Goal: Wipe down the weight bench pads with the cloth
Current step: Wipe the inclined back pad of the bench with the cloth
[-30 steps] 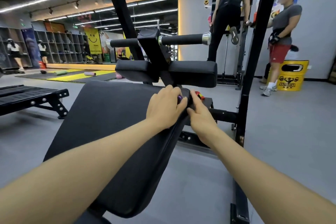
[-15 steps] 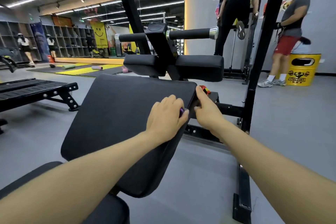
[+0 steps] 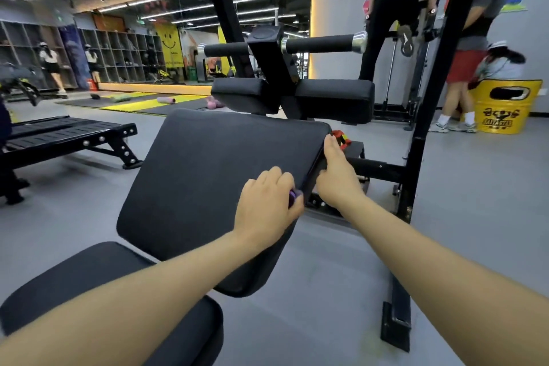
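My left hand [image 3: 267, 205] is curled over a small purple cloth [image 3: 293, 196], bunched so tightly that only a sliver shows between the fingers; it presses the cloth on the right edge of the back pad [image 3: 214, 175] — a grip, I judge, meant to keep the wad flat under the palm while wiping along the seam. Just beside it, my right hand [image 3: 334, 175] lies with straight fingers along the pad's side wall, holding nothing, probably steadying the tilted pad against the push. Below my left forearm sits the seat pad [image 3: 89, 276]. Beyond both hands, two leg pads [image 3: 335, 98] flank the black post, and two foam rollers [image 3: 319, 44] sit above them. Counted: one cloth, two hands, four flat pads on this bench — of which, in my estimate, one is under treatment.
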